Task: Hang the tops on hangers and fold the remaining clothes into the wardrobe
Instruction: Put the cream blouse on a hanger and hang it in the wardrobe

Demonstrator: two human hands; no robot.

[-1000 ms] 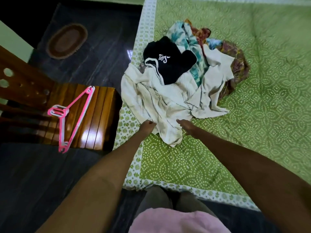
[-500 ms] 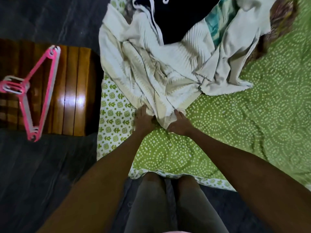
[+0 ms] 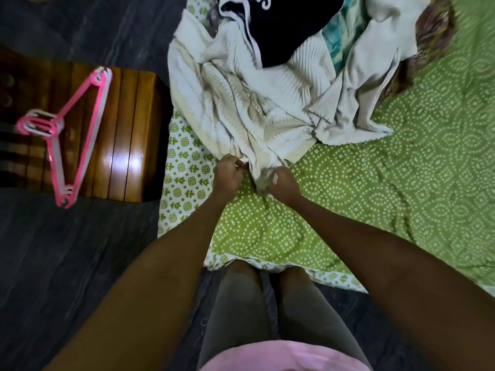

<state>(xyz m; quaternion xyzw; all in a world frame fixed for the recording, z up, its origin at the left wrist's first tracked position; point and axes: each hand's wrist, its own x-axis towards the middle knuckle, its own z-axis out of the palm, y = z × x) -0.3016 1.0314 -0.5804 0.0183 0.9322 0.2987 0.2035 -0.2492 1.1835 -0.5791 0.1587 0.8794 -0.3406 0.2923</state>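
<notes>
Nearest the camera: a pink top hem (image 3: 281,356) and grey leggings (image 3: 241,311), standing on dark floor (image 3: 67,263) at the edge of a bed spread with a green dotted bedsheet (image 3: 401,196), white-bordered with green motifs.

Further out, both bare arms reaching forward over the sheet. Left hand (image 3: 227,178) curled, fingers pinching the near edge of a cream patterned garment (image 3: 241,121). Right hand (image 3: 284,183) just beside it, fingers closed round a bunched fold of the same cloth. Garment's near tip gathered between the two hands, the rest trailing away up the bed.

To the left, level with the hands: a glossy wooden chair seat (image 3: 126,145), with pink and white hangers (image 3: 69,135) stacked together lying flat on it, hooks pointing left.

Beyond the hands, the heap of clothes on the sheet: a white ribbed piece (image 3: 308,65), an off-white cloth (image 3: 367,84) spread to the right, a teal-and-white print (image 3: 340,36) under it, a dark brownish printed fabric (image 3: 434,38) at the far right. On top at the far edge, a black garment (image 3: 281,28) with white piping and white script lettering, cut off by the frame and unreadable.
</notes>
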